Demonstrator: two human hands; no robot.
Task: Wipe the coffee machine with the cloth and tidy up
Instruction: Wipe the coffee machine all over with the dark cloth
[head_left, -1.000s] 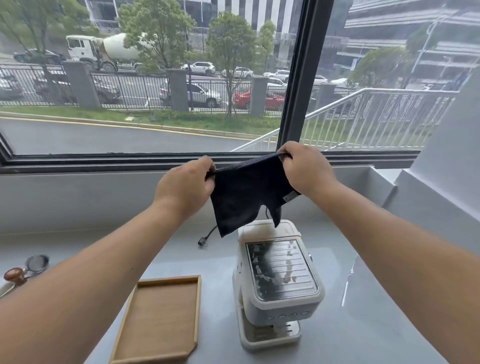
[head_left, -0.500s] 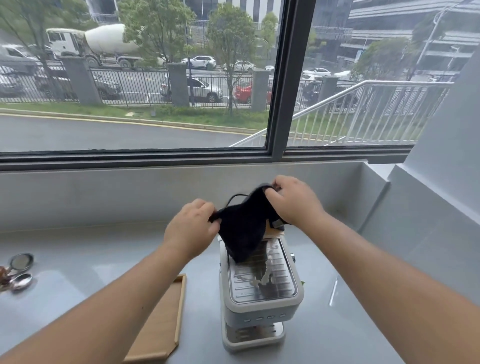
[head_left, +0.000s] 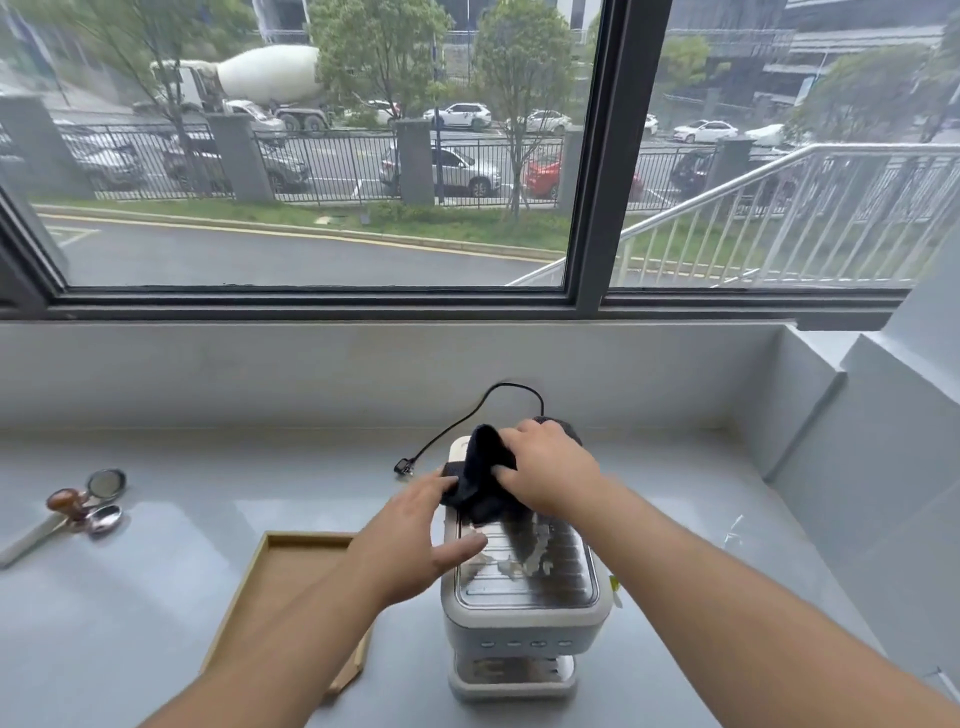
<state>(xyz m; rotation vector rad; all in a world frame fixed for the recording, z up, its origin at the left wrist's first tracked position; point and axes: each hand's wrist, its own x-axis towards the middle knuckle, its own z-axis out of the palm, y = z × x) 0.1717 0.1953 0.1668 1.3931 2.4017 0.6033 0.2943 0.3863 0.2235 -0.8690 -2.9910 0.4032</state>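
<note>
Gripping the dark, soft bunched cloth (head_left: 480, 480) with curled fingers, the right hand (head_left: 548, 475) is pressing it onto the rear of the top of the cream-bodied, boxy coffee machine (head_left: 522, 618), which is standing on the pale grey glossy countertop (head_left: 208, 519). The left hand (head_left: 415, 540) is lying beside it with fingers loosely extended, fingertips touching the cloth's left edge and thumb resting on the ribbed, reflective metal top plate (head_left: 540, 571). To be working this step well, the cloth should probably be flattened and drawn along the ribs, since streaks seem to be showing on the plate, while the left hand is steadying the housing. A black power cord (head_left: 467, 415) is trailing behind the machine, unplugged; a rectangular light wooden tray (head_left: 291, 571) is lying just left.
</note>
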